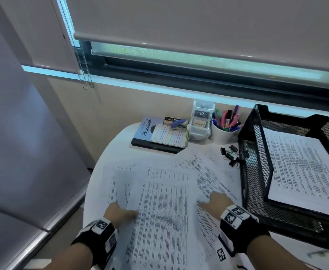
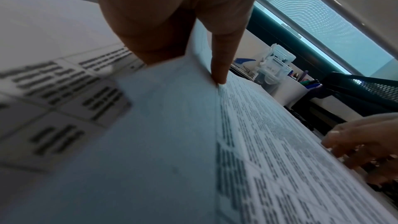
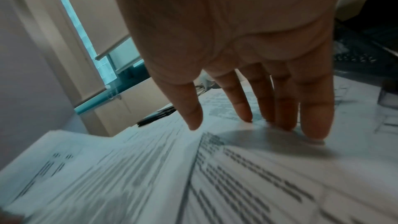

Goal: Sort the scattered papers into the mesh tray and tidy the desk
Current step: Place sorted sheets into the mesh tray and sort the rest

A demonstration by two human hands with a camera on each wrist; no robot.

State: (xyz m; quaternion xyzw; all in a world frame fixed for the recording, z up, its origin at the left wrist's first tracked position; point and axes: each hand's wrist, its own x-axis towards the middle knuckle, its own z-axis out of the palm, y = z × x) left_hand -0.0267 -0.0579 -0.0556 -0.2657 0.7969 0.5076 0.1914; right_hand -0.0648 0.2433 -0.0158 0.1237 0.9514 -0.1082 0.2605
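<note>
Printed sheets (image 1: 165, 191) lie fanned and overlapping across the white round table (image 1: 120, 145). My left hand (image 1: 129, 212) is at the left edge of the topmost sheet. In the left wrist view its thumb (image 2: 219, 74) presses on top and the lifted edge (image 2: 172, 91) curls up between thumb and palm, so it pinches that sheet. My right hand (image 1: 216, 200) lies flat on the right-hand sheets, its straight, spread fingertips (image 3: 314, 130) pressing on paper. The black mesh tray (image 1: 251, 172) stands at the right and holds a stack of printed pages (image 1: 304, 168).
Several black binder clips (image 1: 230, 155) lie beside the tray's left wall. At the back stand a white pen cup (image 1: 225, 131), a clear mini drawer box (image 1: 200, 121), and a book (image 1: 144, 131) with a striped notepad (image 1: 169, 137) and stapler (image 1: 178, 123) on it.
</note>
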